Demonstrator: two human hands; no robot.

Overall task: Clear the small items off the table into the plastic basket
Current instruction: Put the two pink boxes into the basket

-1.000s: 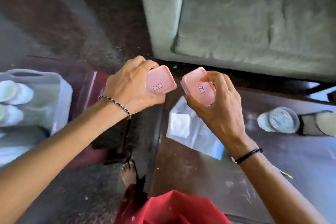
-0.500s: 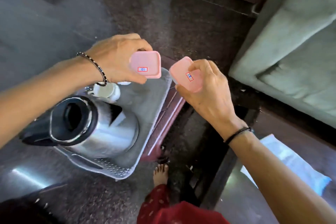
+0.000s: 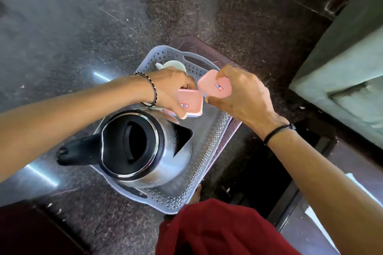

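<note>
The plastic basket (image 3: pixel 209 172), pale grey and perforated, sits on the speckled stone floor (image 3: pixel 83 27), its far end resting on a dark reddish mat (image 3: pixel 207 47). Both hands are over the basket, and each grips a small pink box with a red-bordered label on its lid.

The left hand (image 3: pixel 167 91) has its fingers curled round the left pink box (image 3: pixel 190 103), held above the middle of the basket. The right hand (image 3: pixel 242 97) pinches the right pink box (image 3: pixel 214 87) between thumb and fingers, above the basket's far right part. The two boxes are corner to corner, just beside each other; whether they touch cannot be told. Neither box lies on the basket's bottom.

Inside the basket, a steel kettle (image 3: pixel 145 147) with a black lid fills the near half, its black handle sticking out past the basket's left rim and its spout pointing towards the right wall. At the far end of the basket lies a white rounded item (image 3: pixel 172 65), partly hidden by the left hand.

A beaded bracelet (image 3: pixel 153 89) circles the left wrist and a black band (image 3: pixel 275 132) the right. A red garment (image 3: pixel 217 230) shows just nearer than the basket, a grey-green sofa (image 3: pixel 342 58) lies well off to its right, and a corner of the table (image 3: pixel 296 240) shows to its near right
</note>
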